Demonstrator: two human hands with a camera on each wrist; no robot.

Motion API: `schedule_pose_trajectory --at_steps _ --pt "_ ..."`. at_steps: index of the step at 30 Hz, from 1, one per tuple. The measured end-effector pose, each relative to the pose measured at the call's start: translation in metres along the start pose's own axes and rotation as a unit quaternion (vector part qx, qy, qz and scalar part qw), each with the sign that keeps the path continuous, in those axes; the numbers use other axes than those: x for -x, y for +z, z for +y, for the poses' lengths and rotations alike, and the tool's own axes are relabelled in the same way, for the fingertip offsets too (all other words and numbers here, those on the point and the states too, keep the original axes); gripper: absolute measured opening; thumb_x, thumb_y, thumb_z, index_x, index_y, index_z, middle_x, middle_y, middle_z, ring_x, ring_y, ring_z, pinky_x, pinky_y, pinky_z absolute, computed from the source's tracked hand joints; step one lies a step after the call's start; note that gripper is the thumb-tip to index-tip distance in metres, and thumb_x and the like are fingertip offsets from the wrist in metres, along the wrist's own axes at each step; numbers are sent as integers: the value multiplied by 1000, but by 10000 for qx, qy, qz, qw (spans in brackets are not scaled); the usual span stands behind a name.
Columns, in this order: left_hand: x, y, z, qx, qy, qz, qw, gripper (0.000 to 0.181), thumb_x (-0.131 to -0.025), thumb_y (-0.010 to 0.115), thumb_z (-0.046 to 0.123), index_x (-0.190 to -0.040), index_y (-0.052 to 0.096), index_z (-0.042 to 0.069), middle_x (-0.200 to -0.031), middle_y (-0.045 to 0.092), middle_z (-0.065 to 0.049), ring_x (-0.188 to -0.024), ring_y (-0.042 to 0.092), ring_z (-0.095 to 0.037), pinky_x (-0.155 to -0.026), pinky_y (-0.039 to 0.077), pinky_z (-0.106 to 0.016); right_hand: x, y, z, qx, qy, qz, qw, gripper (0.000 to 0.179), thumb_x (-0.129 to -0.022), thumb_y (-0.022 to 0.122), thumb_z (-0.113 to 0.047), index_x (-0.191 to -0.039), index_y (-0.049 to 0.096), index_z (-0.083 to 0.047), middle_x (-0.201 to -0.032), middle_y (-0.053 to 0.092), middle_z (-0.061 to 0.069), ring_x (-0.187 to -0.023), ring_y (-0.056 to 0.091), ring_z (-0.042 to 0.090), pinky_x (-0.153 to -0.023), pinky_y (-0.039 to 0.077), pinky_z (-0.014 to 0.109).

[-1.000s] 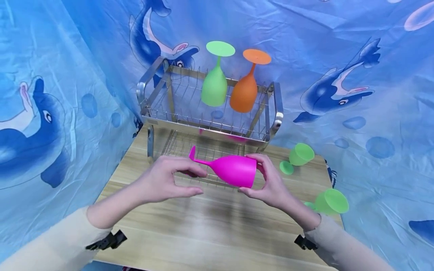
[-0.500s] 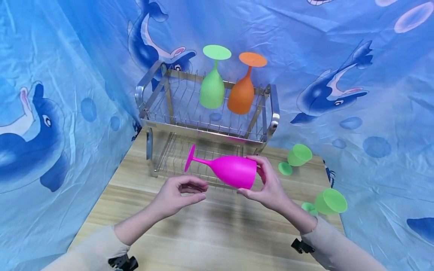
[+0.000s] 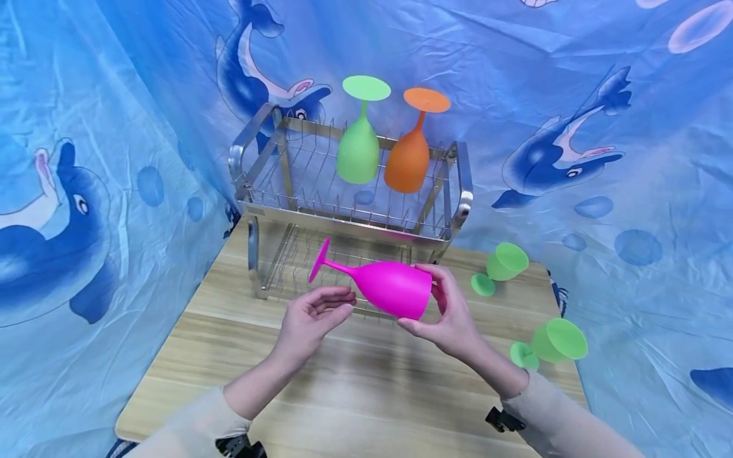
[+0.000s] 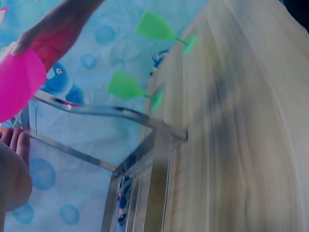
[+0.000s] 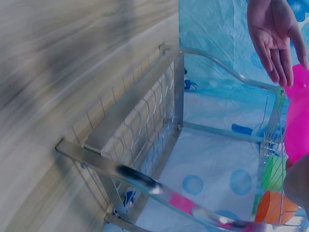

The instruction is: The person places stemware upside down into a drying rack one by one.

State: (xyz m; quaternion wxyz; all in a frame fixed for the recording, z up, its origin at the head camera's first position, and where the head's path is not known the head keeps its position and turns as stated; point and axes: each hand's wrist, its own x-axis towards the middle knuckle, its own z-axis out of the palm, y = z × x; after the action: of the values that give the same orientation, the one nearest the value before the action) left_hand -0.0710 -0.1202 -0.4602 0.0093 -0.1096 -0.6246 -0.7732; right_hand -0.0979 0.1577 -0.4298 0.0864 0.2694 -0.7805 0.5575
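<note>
A magenta plastic goblet (image 3: 392,286) lies sideways in the air before the rack, its foot toward the left and slightly raised. My right hand (image 3: 449,308) grips it at the rim, thumb below and fingers above. Just below the stem, my left hand (image 3: 315,321) hovers with loosely bent fingers and holds nothing. In the right wrist view the left hand (image 5: 275,41) shows its palm, fingertips right by the goblet (image 5: 298,116). The left wrist view shows the goblet's bowl (image 4: 19,84) with the right hand (image 4: 53,36) at its rim.
A two-tier metal dish rack (image 3: 343,222) stands at the table's back. An upside-down green goblet (image 3: 359,149) and orange goblet (image 3: 408,162) sit on its upper tier. Two green goblets (image 3: 508,261) (image 3: 559,340) lie at the table's right. Printed blue curtains surround the table (image 3: 355,394).
My left hand has dropped from beside the stem to below it, then shifted right toward the bowl. The goblet's foot has tipped up slightly; the right hand keeps its grip on the rim.
</note>
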Motion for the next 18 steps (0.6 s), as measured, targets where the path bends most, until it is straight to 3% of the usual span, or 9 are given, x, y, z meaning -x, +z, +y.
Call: schedule_pose_trajectory --at_steps 4,9,12,18 --pt "-4 10 -1 507 -105 457 9976 36 -97 74 -3 -131 65 -10 -126 74 -17 -114 74 -19 -103 59 -35 4 6 1 -143 18 33 9999 92 -72 94 7 -150 46 -3 -149 52 14 -123 62 25 -100 59 29" --pt "-10 17 -4 1443 30 810 9862 33 -97 65 -10 -127 68 4 -124 73 -5 -117 71 -18 -107 57 -34 9 13 -1 -220 71 59 9997 92 -73 94 6 -150 45 -3 -149 52 13 -123 62 24 -99 60 29" --pt "-15 20 -6 1876 274 670 9796 38 -96 61 -10 -126 69 13 -129 71 -3 -120 68 -17 -108 56 -33 10 15 -1 -343 111 95 9993 92 -73 94 8 -150 45 -3 -149 53 14 -124 62 23 -99 59 28" --pt "-27 25 -10 2386 497 -91 9698 41 -99 67 8 -139 67 19 -140 68 -2 -136 59 -23 -111 50 -34 13 21 1 -751 283 174 9966 88 -75 91 9 -151 46 -3 -146 55 15 -123 61 24 -98 59 27"
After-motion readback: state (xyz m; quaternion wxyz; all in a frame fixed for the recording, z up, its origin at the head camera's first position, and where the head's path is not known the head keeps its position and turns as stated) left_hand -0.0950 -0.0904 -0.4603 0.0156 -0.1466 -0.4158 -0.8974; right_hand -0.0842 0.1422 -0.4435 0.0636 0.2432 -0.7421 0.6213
